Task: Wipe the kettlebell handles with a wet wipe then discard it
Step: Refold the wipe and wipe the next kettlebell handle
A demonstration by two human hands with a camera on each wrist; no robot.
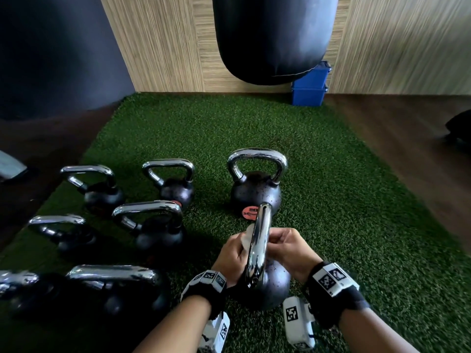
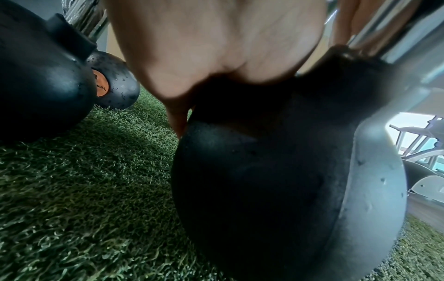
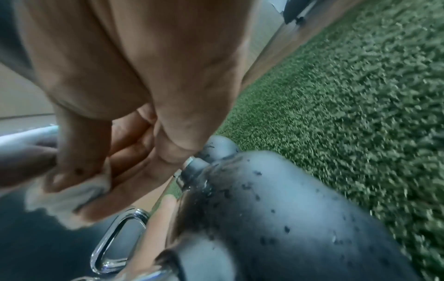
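Note:
The nearest kettlebell (image 1: 267, 286) has a black body and stands on the green turf (image 1: 356, 225), its chrome handle (image 1: 258, 240) seen edge-on between my hands. A white wet wipe (image 1: 246, 238) is wrapped against that handle. My left hand (image 1: 240, 244) grips the wipe on the handle's left side. My right hand (image 1: 276, 242) pinches it on the right side. In the right wrist view the wipe (image 3: 62, 199) is bunched between thumb and fingers above the speckled body (image 3: 276, 218). The left wrist view shows only my palm (image 2: 216, 47) over the body (image 2: 264, 171).
Several more chrome-handled kettlebells (image 1: 153, 225) stand in rows to the left, and one (image 1: 256, 189) with an orange label stands just beyond. A black punching bag (image 1: 272, 39) hangs ahead, with blue boxes (image 1: 309, 87) behind it. Dark wooden floor (image 1: 407, 138) borders the turf on the right.

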